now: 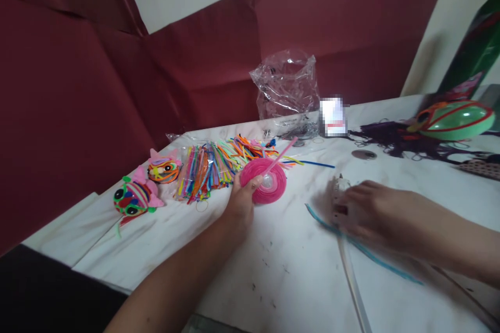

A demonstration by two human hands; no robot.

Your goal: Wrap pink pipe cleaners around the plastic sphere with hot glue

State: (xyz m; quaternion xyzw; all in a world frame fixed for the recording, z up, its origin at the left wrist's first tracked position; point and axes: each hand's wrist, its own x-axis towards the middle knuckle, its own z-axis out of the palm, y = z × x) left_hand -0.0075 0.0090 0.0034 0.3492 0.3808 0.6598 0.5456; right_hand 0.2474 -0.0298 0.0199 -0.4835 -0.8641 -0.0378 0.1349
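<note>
Head view: left hand (242, 196) clamps pink roll (271, 191) by near-left edge, thumb across front, other fingers hidden behind. Right hand (363, 209), blurred, fingers closed on glue gun (338, 195), nozzle beyond fingertips; teal stem (380, 260) runs just below hand.

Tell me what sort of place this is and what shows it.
Most likely a craft worktable, though whether in a home or a workshop I can't tell. The bundles of colourful pipe cleaners, the roll of pink ribbon and the small decorated figures suggest it.
</note>
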